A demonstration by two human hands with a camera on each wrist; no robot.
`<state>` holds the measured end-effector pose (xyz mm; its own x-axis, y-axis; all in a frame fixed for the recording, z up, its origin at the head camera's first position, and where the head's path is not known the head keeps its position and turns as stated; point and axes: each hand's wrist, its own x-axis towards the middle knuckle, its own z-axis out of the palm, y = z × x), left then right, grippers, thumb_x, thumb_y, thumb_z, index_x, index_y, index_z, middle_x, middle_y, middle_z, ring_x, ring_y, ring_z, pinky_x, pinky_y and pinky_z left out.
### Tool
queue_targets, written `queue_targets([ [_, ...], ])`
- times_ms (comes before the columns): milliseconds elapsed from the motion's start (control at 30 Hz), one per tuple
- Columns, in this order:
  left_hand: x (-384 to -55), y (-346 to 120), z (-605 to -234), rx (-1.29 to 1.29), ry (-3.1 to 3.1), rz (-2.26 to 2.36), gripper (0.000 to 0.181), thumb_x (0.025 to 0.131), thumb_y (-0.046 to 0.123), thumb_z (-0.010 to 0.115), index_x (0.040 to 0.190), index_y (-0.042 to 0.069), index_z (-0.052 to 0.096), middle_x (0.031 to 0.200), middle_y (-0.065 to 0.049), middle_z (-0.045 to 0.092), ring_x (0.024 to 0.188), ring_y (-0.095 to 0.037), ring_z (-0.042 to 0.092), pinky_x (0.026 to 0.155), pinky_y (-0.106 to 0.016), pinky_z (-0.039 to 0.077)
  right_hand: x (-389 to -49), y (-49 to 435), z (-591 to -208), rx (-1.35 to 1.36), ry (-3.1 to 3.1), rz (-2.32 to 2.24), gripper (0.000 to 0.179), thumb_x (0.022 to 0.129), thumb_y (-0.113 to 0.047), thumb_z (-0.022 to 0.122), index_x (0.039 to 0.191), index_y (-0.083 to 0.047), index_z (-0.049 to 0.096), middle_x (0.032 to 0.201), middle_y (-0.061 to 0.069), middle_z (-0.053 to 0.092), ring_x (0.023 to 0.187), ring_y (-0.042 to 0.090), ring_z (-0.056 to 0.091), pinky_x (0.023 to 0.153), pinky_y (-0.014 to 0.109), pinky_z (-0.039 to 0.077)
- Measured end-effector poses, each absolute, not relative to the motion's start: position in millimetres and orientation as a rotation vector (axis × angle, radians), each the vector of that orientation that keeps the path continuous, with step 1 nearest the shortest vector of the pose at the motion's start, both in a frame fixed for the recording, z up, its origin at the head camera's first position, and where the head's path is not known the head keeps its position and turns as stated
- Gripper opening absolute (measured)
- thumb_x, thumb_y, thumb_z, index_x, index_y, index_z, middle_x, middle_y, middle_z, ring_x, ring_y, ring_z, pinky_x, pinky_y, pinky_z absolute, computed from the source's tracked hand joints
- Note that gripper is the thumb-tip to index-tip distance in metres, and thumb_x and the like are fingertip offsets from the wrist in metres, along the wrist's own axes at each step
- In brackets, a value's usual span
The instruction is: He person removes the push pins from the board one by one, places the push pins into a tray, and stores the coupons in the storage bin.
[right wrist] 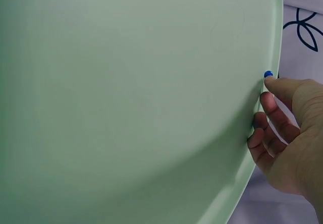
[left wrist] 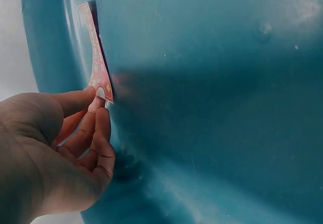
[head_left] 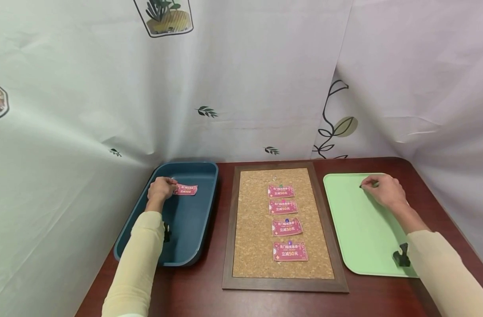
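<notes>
In the head view, my left hand pinches one end of a pink printed coupon over the dark blue tray. The left wrist view shows the coupon standing on edge from thumb and forefinger. On the far right side of the pale green tray, my right hand holds a small blue push pin at its fingertips. The right wrist view has the pin's head at the thumb tip; its point is hidden. The other right fingers are bent.
Between the trays lies a wood-framed cork board. Several pink coupons, such as the lowest one, are pinned down it in a column. A clear pin sits near its top. White printed cloth hangs behind the dark red table.
</notes>
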<state>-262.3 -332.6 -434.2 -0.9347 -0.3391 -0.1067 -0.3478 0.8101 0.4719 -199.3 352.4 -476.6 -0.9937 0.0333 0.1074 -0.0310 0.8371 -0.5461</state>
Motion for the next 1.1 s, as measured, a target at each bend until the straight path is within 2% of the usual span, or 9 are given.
queue_targets([
  [167, -263, -333, -435, -0.568, 2.976, 0.78, 0.026, 0.107, 0.022, 0.065, 0.123, 0.003, 0.074, 0.127, -0.023, 0.068, 0.108, -0.039, 0.06, 0.092, -0.052, 0.045, -199, 352, -477, -0.016, -2.899, 0.875, 0.017, 0.102, -0.02, 0.069, 0.107, -0.006, 0.078, 0.097, 0.013, 0.075, 0.097, 0.044, 0.068, 0.062, 0.038, 0.041],
  [300, -262, -335, -435, -0.561, 2.986, 0.774, 0.031, 0.108, 0.026, 0.063, 0.125, 0.002, 0.072, 0.13, -0.023, 0.068, 0.11, -0.04, 0.06, 0.094, -0.054, 0.046, -198, 353, -478, -0.021, -2.894, 0.889, 0.02, 0.102, -0.02, 0.067, 0.11, -0.005, 0.077, 0.1, 0.018, 0.074, 0.086, 0.038, 0.066, 0.059, 0.038, 0.039],
  [400, -262, -336, -434, -0.546, 2.983, 0.8, 0.035, 0.109, 0.028, 0.061, 0.13, 0.001, 0.07, 0.133, -0.024, 0.066, 0.115, -0.041, 0.06, 0.1, -0.057, 0.045, -198, 355, -477, -0.019, -2.88, 0.902, 0.023, 0.102, -0.02, 0.066, 0.114, -0.003, 0.076, 0.103, 0.024, 0.073, 0.08, 0.034, 0.064, 0.056, 0.038, 0.038],
  [500, -262, -335, -431, -0.525, 2.981, 0.844, 0.04, 0.11, 0.03, 0.059, 0.135, 0.0, 0.066, 0.137, -0.025, 0.063, 0.121, -0.043, 0.057, 0.106, -0.061, 0.041, -198, 358, -475, -0.024, -2.857, 0.897, 0.027, 0.104, -0.023, 0.064, 0.118, -0.002, 0.075, 0.106, 0.026, 0.074, 0.083, 0.038, 0.067, 0.057, 0.037, 0.04],
  [633, -262, -332, -426, -0.506, 2.996, 0.879, 0.043, 0.111, 0.031, 0.057, 0.141, 0.0, 0.062, 0.14, -0.025, 0.06, 0.127, -0.046, 0.052, 0.11, -0.064, 0.038, -200, 360, -472, -0.037, -2.82, 0.887, 0.031, 0.106, -0.025, 0.063, 0.123, -0.001, 0.073, 0.109, 0.029, 0.073, 0.097, 0.046, 0.068, 0.064, 0.04, 0.044],
  [933, -262, -318, -408, -0.361, 3.074, 0.906, 0.054, 0.112, 0.033, 0.053, 0.153, -0.002, 0.05, 0.152, -0.028, 0.052, 0.141, -0.049, 0.044, 0.118, -0.064, 0.028, -205, 341, -459, 0.059, -2.683, 0.972, 0.038, 0.107, -0.016, 0.064, 0.139, 0.005, 0.063, 0.123, 0.036, 0.067, 0.105, 0.056, 0.065, 0.087, 0.064, 0.046],
  [1100, -260, -304, -397, -0.264, 3.065, 0.944, 0.058, 0.113, 0.034, 0.05, 0.159, -0.001, 0.041, 0.159, -0.029, 0.044, 0.145, -0.051, 0.04, 0.119, -0.065, 0.028, -210, 321, -452, 0.091, -2.653, 0.995, 0.049, 0.104, -0.016, 0.069, 0.146, 0.006, 0.055, 0.136, 0.04, 0.059, 0.113, 0.059, 0.062, 0.096, 0.07, 0.044],
])
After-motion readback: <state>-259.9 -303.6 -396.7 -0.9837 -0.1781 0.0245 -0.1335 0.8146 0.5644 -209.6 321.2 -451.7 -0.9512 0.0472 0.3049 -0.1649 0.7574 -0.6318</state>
